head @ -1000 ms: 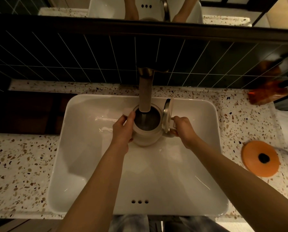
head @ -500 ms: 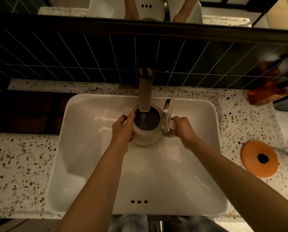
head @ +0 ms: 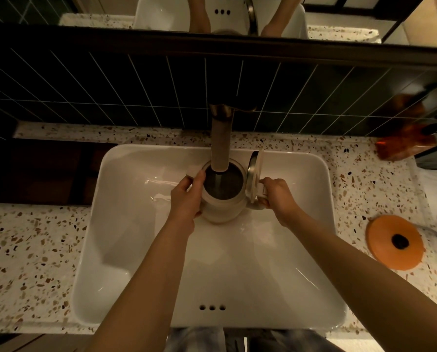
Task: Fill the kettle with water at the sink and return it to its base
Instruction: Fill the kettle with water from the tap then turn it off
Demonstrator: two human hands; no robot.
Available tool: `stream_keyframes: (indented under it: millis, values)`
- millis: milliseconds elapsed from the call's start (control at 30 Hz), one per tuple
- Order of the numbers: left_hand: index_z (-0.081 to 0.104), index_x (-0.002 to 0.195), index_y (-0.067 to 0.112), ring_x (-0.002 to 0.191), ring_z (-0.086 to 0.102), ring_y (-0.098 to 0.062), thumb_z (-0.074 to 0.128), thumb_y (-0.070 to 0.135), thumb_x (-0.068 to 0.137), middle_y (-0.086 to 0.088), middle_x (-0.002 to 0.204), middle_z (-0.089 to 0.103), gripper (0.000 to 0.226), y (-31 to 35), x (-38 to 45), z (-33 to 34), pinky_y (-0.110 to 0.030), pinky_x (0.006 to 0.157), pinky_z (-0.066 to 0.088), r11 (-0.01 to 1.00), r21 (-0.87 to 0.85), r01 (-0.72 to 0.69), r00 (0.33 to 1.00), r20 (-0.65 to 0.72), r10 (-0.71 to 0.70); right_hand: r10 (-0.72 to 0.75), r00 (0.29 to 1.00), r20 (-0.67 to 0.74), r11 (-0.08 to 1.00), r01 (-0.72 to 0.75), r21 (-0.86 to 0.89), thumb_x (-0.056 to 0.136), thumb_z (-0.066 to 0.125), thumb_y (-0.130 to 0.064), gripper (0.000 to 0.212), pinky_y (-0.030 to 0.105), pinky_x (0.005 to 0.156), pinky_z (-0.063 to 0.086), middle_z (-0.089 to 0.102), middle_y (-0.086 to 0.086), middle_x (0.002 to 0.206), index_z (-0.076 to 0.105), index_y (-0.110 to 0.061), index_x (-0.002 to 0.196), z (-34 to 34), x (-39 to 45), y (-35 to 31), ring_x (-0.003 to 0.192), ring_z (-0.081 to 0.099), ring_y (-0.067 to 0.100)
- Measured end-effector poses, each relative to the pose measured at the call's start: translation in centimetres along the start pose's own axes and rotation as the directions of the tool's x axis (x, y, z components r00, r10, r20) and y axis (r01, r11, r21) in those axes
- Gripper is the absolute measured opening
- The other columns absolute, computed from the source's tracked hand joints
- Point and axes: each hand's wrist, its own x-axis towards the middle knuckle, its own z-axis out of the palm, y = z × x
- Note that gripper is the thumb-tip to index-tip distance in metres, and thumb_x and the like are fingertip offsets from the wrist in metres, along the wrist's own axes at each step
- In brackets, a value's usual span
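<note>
A cream kettle (head: 223,208) stands in the white sink (head: 126,250), directly under the tap spout (head: 220,146). Its lid (head: 254,174) is flipped up on the right side. A thin stream of water falls from the spout into the kettle's dark opening. My left hand (head: 188,199) wraps the kettle's left side, thumb on the rim. My right hand (head: 276,196) grips the kettle's handle on the right. An orange round base (head: 394,242) lies on the counter to the right of the sink.
A speckled terrazzo counter (head: 29,255) surrounds the sink. Dark tiles cover the wall behind, with a mirror above. An amber bottle (head: 403,143) lies at the back right. White cloth sits at the far right edge.
</note>
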Motion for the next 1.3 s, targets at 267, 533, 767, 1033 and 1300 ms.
stream_keyframes:
  millis: [267,533,767,1033,1300]
  values:
    - [0.062,0.084,0.026,0.093,0.059,-0.012,0.061,0.047,0.088,0.009,0.095,0.067,0.021,0.1,0.0,-0.3,-0.042,0.094,0.047,0.994,0.071,-0.077,0.997,0.019,0.076,0.030,0.999,-0.019,1.000,-0.030,0.003,0.087,0.039,-0.017,0.030,0.040,0.068,0.038,0.049,0.022,0.068,0.060,0.001,0.075,-0.1,0.3,0.1,0.069,0.046,0.032]
    - [0.046,0.141,0.030,0.122,0.052,-0.019,0.063,0.042,0.089,0.001,0.139,0.053,0.056,1.8,0.9,-1.5,-0.045,0.105,0.044,0.978,0.062,-0.199,0.979,-0.039,0.202,0.045,0.998,-0.040,0.999,-0.046,-0.010,0.088,0.040,-0.017,0.030,0.040,0.070,0.040,0.053,0.022,0.074,0.062,0.002,0.081,-0.2,0.6,0.1,0.073,0.049,0.032]
    - [0.043,0.144,0.018,0.129,0.048,-0.015,0.058,0.021,0.094,-0.001,0.144,0.050,0.052,6.6,1.0,-0.2,-0.031,0.106,0.041,0.721,0.330,-0.609,0.764,0.000,0.645,0.050,0.998,-0.040,0.999,-0.050,0.008,0.086,0.040,-0.016,0.037,0.040,0.068,0.039,0.051,0.022,0.071,0.058,0.015,0.078,-0.2,0.5,0.1,0.071,0.048,0.032]
    - [0.033,0.151,0.020,0.148,0.020,-0.023,0.051,0.022,0.096,-0.004,0.160,0.029,0.058,10.7,1.3,2.6,-0.041,0.119,0.021,0.131,0.594,-0.794,0.463,0.449,0.764,0.035,0.999,-0.033,0.999,-0.035,0.015,0.086,0.040,-0.017,0.028,0.040,0.068,0.040,0.051,0.022,0.070,0.060,0.000,0.077,-0.2,0.3,-0.2,0.070,0.048,0.031]
    - [0.031,0.152,0.028,0.149,0.019,-0.022,0.056,0.024,0.093,0.000,0.160,0.030,0.063,10.7,2.5,3.4,-0.045,0.120,0.019,-0.071,0.569,-0.819,0.380,0.631,0.677,0.034,0.999,-0.033,0.999,-0.034,-0.005,0.088,0.039,-0.017,0.041,0.040,0.068,0.040,0.053,0.023,0.072,0.056,0.020,0.080,-0.2,0.4,0.0,0.071,0.049,0.032]
